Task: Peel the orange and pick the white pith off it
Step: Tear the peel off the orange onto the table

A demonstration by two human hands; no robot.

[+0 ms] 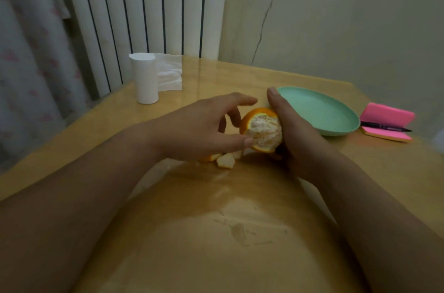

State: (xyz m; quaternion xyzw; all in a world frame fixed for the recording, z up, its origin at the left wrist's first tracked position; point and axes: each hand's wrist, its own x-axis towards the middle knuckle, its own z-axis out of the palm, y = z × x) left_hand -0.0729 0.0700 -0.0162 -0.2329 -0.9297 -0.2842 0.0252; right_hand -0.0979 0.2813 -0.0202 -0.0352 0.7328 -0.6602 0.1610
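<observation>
A half-peeled orange (264, 129) shows pale pithy flesh toward me, with orange rind still round its rim. My right hand (295, 131) grips it from the right side, just above the table. My left hand (201, 124) reaches in from the left; its thumb tip touches the lower left edge of the exposed flesh, and its other fingers are spread above the fruit. Torn peel pieces (224, 159) lie on the table under my left hand.
A mint-green plate (319, 110) sits just right of the orange. Pink sticky notes (386, 122) with a black pen (384, 127) lie further right. A white tissue roll (145, 79) stands at the back left. The wooden table (216, 232) ends near a radiator and wall.
</observation>
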